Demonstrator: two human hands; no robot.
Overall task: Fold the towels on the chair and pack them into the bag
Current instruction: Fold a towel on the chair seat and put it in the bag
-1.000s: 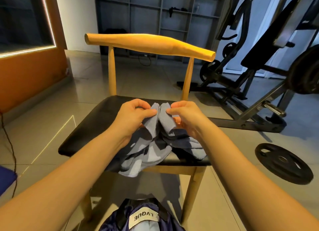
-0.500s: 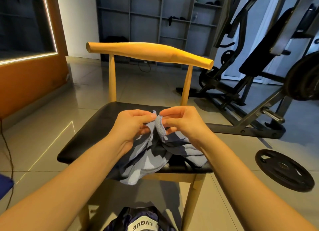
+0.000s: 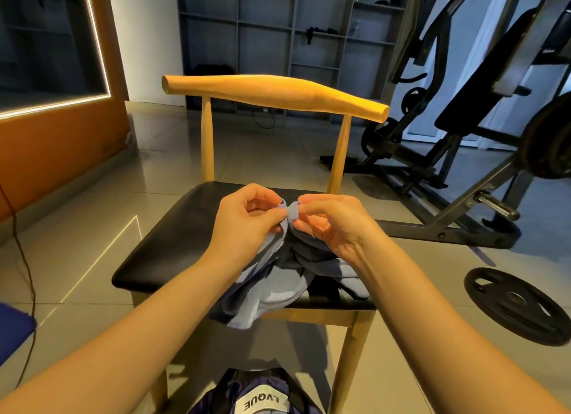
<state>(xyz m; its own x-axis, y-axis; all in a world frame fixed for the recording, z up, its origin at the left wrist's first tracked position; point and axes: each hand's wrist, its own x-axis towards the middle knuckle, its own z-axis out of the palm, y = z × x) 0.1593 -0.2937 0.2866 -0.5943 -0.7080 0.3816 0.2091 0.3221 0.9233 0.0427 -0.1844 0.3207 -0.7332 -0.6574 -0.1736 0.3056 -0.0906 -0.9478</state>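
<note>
A crumpled blue-grey towel [image 3: 272,290] lies on the black seat of a wooden chair [image 3: 173,243] and hangs over its front edge. My left hand [image 3: 247,225] and my right hand [image 3: 333,225] meet above the seat, each pinching the towel's raised hem between thumb and fingers, knuckles almost touching. A darker cloth shows under the towel; I cannot tell whether it is a second towel. The dark bag [image 3: 262,398] with a white "LVQUE" label sits on the floor below the chair's front edge, partly cut off by the frame.
A black weight plate [image 3: 513,305] lies on the tiled floor to the right. A gym machine [image 3: 463,154] stands behind it. An orange wall [image 3: 46,154] and a thin cable [image 3: 24,259] are on the left, a blue object [image 3: 12,330] at the left edge.
My hands have drawn closer together along the towel's hem and now nearly touch. The view has tilted up a little, so the chair sits lower in the frame.
</note>
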